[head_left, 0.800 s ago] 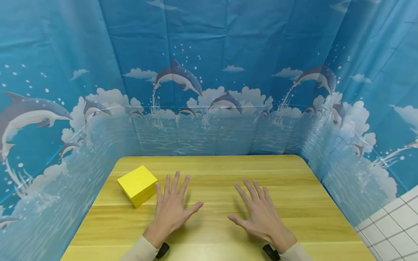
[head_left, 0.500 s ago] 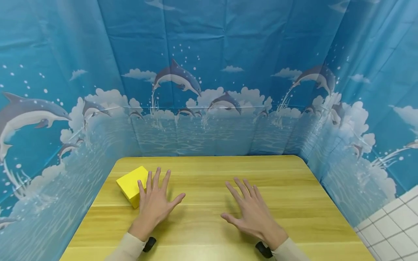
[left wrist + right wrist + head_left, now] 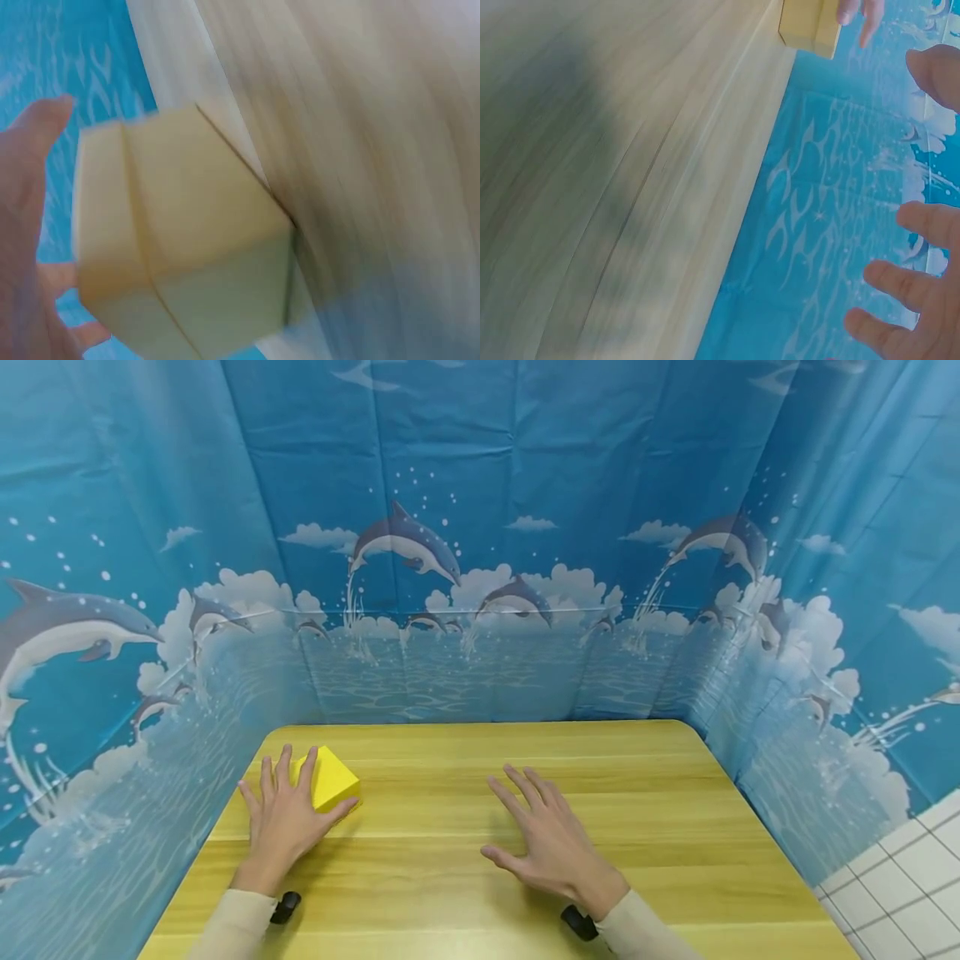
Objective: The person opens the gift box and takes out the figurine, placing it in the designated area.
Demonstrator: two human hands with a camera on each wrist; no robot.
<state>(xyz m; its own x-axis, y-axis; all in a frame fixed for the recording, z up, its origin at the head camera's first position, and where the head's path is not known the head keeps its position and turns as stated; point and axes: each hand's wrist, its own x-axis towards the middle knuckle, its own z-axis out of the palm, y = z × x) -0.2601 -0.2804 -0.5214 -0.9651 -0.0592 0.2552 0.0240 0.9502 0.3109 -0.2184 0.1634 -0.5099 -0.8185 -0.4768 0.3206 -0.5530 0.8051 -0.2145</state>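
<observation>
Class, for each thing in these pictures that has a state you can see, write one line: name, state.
Yellow box: looks closed, resting on the table.
Left hand: fingers spread, partly covering the box in the head view; contact unclear.
Right hand: fingers spread, holding nothing.
Wood-grain table: bearing the box.
Dolphin-print curtain: hanging, creased.

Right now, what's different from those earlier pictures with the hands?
The left hand moved left, from beside the yellow box to covering part of it in the head view. The right hand moved a little left too. Neither grips anything. The box stayed put on the table.
</observation>
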